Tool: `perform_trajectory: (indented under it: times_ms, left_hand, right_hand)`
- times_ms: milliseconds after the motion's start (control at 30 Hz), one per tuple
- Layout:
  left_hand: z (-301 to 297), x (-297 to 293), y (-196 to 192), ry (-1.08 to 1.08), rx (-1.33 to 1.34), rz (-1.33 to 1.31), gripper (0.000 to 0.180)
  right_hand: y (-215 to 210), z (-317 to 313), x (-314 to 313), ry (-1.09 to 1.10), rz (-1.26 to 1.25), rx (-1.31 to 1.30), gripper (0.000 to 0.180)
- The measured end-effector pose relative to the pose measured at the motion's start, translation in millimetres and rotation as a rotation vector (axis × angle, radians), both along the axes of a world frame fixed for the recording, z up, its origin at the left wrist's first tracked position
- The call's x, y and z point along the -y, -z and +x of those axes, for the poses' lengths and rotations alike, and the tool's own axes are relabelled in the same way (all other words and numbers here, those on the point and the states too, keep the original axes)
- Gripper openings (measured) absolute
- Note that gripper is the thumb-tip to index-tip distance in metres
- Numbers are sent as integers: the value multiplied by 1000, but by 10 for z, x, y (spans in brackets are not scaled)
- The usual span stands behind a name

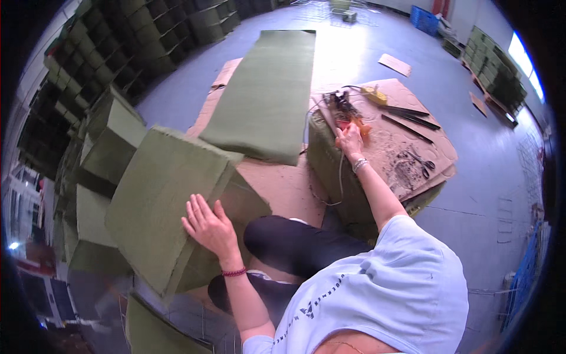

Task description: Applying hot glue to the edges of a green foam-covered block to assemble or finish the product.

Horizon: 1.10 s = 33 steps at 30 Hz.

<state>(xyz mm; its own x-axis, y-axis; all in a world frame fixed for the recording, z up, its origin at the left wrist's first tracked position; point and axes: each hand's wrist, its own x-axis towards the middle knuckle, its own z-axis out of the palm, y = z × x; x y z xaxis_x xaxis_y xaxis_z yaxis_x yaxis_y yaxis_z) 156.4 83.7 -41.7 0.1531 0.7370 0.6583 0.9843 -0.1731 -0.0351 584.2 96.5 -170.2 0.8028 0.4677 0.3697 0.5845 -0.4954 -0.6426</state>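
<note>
My left hand [209, 228] lies flat on a large green box [159, 194], fingers stretched out and holding nothing. The box stands tilted beside my knees. My right hand [350, 140] is closed around a red-orange handled tool [364, 130]; its kind is not clear, since the fingers hide much of it. This hand is over a cardboard-topped green block [330, 159]. Dark, charred-looking clutter [343, 105] sits just beyond the hand. On the cardboard [389, 127] lie scissors [424, 165], several dark strips [407, 128] and a yellow power strip [375, 95].
A long green sheet [265, 94] lies on cardboard ahead. Stacked green boxes [118, 47] rise at the left, with more open boxes [112, 130] nearer. A loaded pallet [492, 74] and a blue crate [424, 20] are at the far right. A pale cord [340, 183] hangs by the block.
</note>
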Motion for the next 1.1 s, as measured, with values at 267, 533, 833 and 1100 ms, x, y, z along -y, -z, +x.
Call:
perform_trajectory:
  times_ms: [267,533,833,1100]
  left_hand:
    - [186,-15,5,15,-1,-27,47]
    - [130,-65,24,-3,33,-23,47]
    - [250,-54,15,88,46,-56,47]
    - [190,-60,34,41,38,-55,47]
  right_hand:
    - [419,793,-7,-23,-388,-335,87]
    - [435,666,43,-72,283,-1014,13]
    - [-369,599,-46,-126,625,-821,26]
    - [-1131,-423,-6,-855,199,-502,48]
